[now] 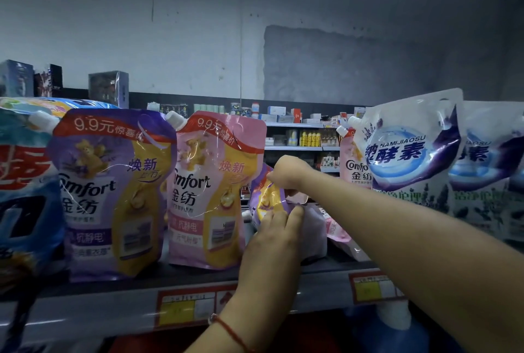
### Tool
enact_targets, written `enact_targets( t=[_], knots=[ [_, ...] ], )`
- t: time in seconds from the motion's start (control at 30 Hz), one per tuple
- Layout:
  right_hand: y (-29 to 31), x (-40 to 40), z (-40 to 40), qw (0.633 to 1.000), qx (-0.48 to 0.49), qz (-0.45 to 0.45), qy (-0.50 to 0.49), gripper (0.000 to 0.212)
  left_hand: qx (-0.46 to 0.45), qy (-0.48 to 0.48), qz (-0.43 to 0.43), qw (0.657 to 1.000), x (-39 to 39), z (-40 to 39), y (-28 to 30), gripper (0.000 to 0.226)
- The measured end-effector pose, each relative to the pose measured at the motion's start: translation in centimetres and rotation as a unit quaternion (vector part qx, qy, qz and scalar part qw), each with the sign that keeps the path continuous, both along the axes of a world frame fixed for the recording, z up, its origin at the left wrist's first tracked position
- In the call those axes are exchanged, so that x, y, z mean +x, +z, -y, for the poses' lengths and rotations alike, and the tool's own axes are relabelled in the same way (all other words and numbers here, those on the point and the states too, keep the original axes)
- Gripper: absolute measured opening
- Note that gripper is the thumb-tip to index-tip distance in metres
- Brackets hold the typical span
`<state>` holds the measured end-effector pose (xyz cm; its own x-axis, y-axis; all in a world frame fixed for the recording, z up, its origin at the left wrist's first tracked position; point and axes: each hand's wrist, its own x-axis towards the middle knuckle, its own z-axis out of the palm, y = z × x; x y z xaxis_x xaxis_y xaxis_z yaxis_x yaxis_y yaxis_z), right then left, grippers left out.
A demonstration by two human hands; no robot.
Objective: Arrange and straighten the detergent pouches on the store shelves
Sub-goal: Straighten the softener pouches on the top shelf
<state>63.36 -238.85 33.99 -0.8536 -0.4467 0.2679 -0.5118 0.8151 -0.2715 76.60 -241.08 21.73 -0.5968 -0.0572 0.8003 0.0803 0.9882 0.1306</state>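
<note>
Head view: both hands on a slumped purple pouch (265, 196), centre frame.
Right hand (286, 172) pinches its top; left hand (272, 235) grips its side, beside the pink pouch (215, 191).

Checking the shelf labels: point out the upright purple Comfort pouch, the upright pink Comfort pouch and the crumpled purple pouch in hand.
Upright purple Comfort pouch (110, 191), head view, front panel.
Upright pink Comfort pouch (212, 191), head view, front panel.
Crumpled purple pouch (268, 196), head view, creased top.
</note>
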Motion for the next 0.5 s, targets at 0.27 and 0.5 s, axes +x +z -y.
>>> enact_targets(
  t=[0.27, 0.5],
  knots=[
    [2.5, 1.8, -2.5, 0.995, -0.089, -0.039, 0.015, 0.038, -0.018, -0.051, -0.059, 0.997, 0.3, -0.2, -0.7, 0.077],
    [5.1, 3.2, -5.8, 0.958, -0.274, 0.055, 0.063, 0.022, 0.018, -0.13, -0.107, 0.986, 1.9, -1.5, -0.2, 0.018]
  ],
)
